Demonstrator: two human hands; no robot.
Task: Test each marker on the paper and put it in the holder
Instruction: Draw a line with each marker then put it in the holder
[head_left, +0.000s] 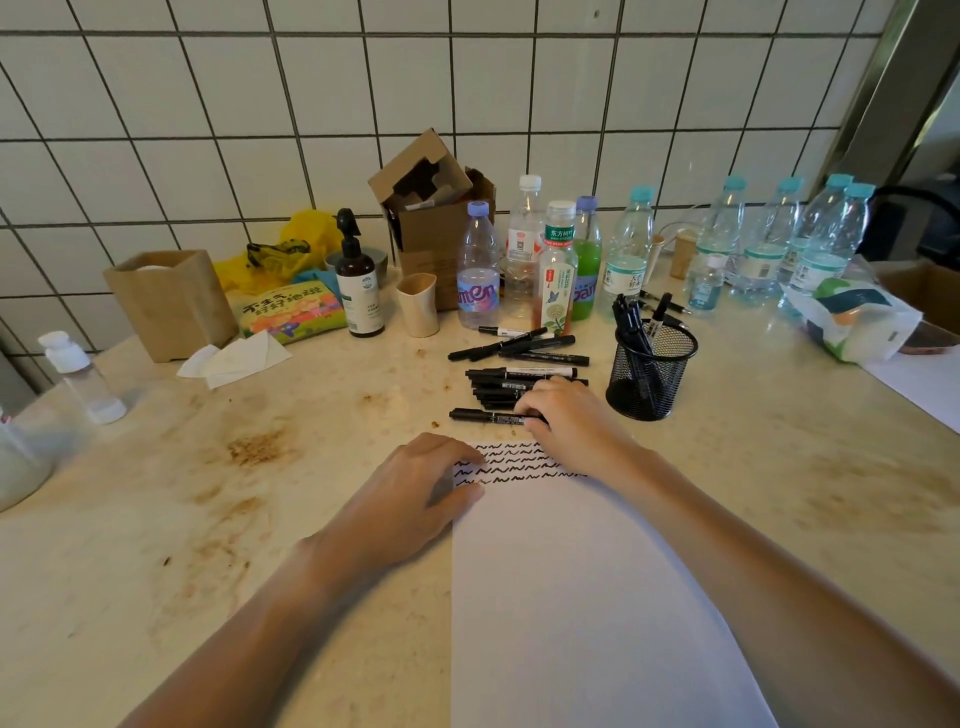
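A white sheet of paper (571, 597) lies in front of me, with rows of black squiggles along its top edge. My left hand (415, 488) rests on its upper left corner, fingers loosely bent. My right hand (566, 421) lies just past the top edge and pinches the nearest black marker (478, 415), which lies flat on the table. Several more black markers (519, 374) lie in a loose pile behind it. The black mesh holder (649, 379) stands to the right of the pile with several markers upright in it.
Several plastic bottles (556, 270) line the back of the stained table (208, 519), beside an open cardboard box (431, 218), a brown pump bottle (358, 280) and a beige cup (418, 304). A wooden box (166, 301) and tissues (234, 358) sit at the left.
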